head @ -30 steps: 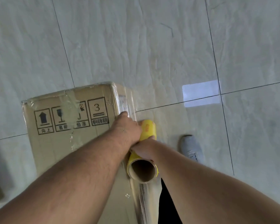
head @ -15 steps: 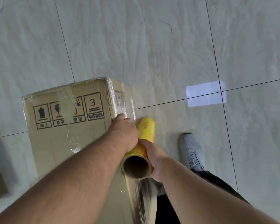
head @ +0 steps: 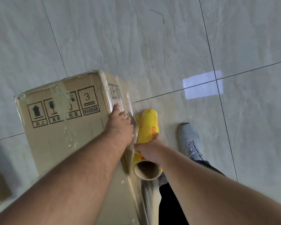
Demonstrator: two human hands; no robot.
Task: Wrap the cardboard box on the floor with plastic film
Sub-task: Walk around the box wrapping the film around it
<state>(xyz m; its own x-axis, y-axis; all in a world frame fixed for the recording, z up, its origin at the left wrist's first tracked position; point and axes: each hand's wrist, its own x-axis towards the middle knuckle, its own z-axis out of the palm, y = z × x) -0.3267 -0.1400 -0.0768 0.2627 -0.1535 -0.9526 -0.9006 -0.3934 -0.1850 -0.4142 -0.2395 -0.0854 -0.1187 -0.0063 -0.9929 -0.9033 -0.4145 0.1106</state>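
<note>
Two bare hands work at the right edge of a cardboard box point(head: 62, 127) that lies on a pale tiled floor point(head: 152, 46), seen from the head camera looking down. The left hand point(head: 120, 125) presses on the box's upper right edge with fingers laid flat over the clear plastic film point(head: 128, 109), which clings to that corner and side. The right hand point(head: 148, 149) grips a yellow roll of film point(head: 148, 125), fingers and thumb curled round its middle, its open cardboard core facing the camera. The roll sits just beside the box, touching the left hand's knuckles. Film streams down from the roll along the box's near side, blurred. A grey sneaker point(head: 190, 140) stands on the floor right of the roll.
</note>
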